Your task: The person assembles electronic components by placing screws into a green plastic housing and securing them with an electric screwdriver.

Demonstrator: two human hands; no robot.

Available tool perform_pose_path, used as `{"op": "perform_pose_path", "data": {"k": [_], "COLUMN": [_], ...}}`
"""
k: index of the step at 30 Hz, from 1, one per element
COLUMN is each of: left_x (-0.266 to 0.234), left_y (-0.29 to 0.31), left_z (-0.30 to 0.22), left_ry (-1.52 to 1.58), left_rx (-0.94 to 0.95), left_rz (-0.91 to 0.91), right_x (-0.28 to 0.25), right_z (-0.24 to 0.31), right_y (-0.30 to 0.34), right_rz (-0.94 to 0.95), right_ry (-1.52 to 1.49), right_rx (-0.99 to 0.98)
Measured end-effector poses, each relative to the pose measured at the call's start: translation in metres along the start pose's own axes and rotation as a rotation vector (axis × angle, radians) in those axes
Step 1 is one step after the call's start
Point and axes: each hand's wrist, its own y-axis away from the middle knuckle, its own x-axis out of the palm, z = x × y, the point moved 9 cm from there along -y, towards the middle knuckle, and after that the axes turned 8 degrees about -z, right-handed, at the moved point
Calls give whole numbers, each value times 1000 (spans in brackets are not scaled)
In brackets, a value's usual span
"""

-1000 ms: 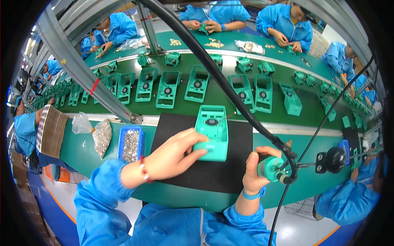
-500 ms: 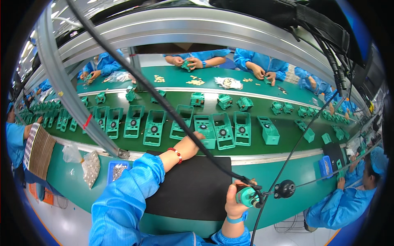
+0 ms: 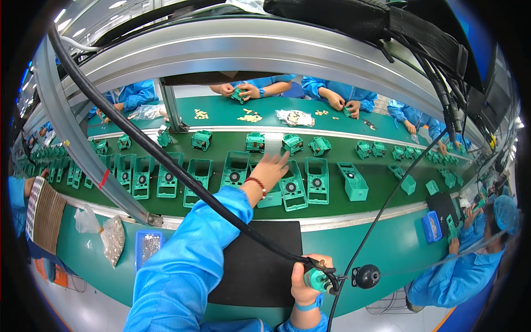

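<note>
My left hand reaches over the green conveyor with its fingers spread and nothing visible in it. Below it lies a green plastic housing, partly covered by my hand and wrist. Just beyond my fingertips stand two small green blocks with inner parts, one block to the left and another block to the right. Near the front of the bench, my right hand is wrapped round a green corded electric screwdriver. The tool's lower end is hidden from view.
A black mat covers the bench before me. A thick black cable crosses to the screwdriver, near a round black ball-shaped part. A blue tray of small metal parts sits left. Several co-workers in blue sit opposite and at right.
My left hand has left the green housing and moved farther across the conveyor, its fingers spreading. My right hand still grips the screwdriver. The whole view has shifted slightly.
</note>
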Motion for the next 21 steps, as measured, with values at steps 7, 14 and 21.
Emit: {"op": "perform_pose_path", "data": {"k": [7, 14, 21], "left_x": [63, 14, -67], "left_y": [-19, -42, -22], "left_z": [-8, -26, -34], "left_ry": [-427, -279, -209], "left_rx": [336, 512, 779], "left_rz": [307, 116, -13], "right_x": [5, 0, 3], "right_z": [-5, -10, -6], "right_y": [1, 0, 4], "right_rz": [12, 2, 26], "right_ry": [-155, -109, -157], "right_rx": [219, 186, 126]}}
